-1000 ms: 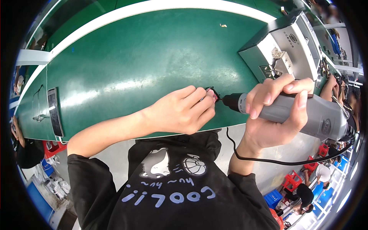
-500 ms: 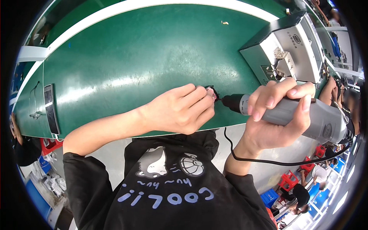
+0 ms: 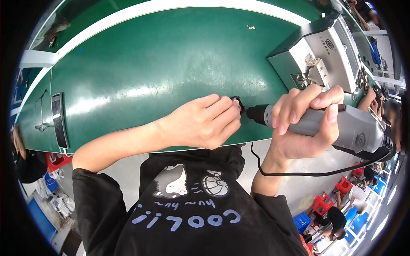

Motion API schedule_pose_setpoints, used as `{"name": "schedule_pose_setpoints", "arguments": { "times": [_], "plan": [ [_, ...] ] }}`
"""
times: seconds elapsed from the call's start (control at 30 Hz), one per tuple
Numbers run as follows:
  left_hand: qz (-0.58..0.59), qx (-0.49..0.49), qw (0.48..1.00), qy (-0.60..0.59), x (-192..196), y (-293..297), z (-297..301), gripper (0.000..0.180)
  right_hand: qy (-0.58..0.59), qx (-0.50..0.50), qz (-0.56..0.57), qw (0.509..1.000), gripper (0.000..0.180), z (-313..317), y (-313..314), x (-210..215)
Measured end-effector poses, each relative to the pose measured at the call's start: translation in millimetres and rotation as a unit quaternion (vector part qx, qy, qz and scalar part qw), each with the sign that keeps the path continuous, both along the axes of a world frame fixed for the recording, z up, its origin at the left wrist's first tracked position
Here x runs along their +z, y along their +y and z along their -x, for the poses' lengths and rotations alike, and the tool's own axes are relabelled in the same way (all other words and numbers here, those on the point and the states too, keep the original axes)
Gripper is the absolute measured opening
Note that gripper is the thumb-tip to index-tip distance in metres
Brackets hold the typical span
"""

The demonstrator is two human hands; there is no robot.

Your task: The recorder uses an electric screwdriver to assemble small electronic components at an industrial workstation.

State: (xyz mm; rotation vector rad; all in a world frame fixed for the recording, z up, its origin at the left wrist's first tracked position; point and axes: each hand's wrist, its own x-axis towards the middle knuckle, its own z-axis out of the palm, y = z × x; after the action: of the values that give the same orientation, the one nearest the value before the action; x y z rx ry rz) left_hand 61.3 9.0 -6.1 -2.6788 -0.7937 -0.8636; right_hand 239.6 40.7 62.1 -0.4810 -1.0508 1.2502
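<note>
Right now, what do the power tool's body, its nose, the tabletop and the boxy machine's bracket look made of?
Power tool body: probably moulded plastic, satin grey; rounded contours, soft sheen.
Nose: black, fairly matte; plastic or rubber, can't tell.
Tabletop: smooth green laminate or mat, semi-gloss; blurred light streaks.
Bracket: likely bare metal; silvery, bright highlights.

A black T-shirt (image 3: 190, 211) with short sleeves (image 3: 100, 200) is showing a white-and-grey cartoon animal (image 3: 175, 187), a line-drawn ball (image 3: 215, 184) and pale-blue lettering (image 3: 174, 222) across its front.
</note>
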Motion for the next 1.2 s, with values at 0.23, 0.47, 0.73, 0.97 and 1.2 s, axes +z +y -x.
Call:
{"name": "schedule_pose_setpoints", "arguments": {
  "times": [0.23, 0.47, 0.73, 0.97, 1.2],
  "plan": [
    [0.004, -0.012, 0.999, -0.031, 0, 6, 4, 0.009, -0.046, -0.003, -0.116, 0.992, 0.026, -19, 4, 30],
    [0.049, -0.009, 0.998, -0.038, 5, 5, 1, 0.016, -0.103, -0.145, -0.200, 0.964, 0.036, -64, 43, 82],
    [0.109, -0.015, 0.991, -0.074, 5, 11, 2, 0.027, -0.132, -0.178, -0.105, 0.969, 0.032, -55, 59, 70],
    [0.141, -0.015, 0.986, -0.084, 6, 13, 3, 0.027, -0.124, -0.147, -0.070, 0.979, 0.030, -51, 67, 74],
    [0.169, -0.020, 0.980, -0.100, 4, 16, 10, 0.016, -0.114, -0.140, -0.058, 0.982, 0.027, -42, 62, 72]
  ]
}}
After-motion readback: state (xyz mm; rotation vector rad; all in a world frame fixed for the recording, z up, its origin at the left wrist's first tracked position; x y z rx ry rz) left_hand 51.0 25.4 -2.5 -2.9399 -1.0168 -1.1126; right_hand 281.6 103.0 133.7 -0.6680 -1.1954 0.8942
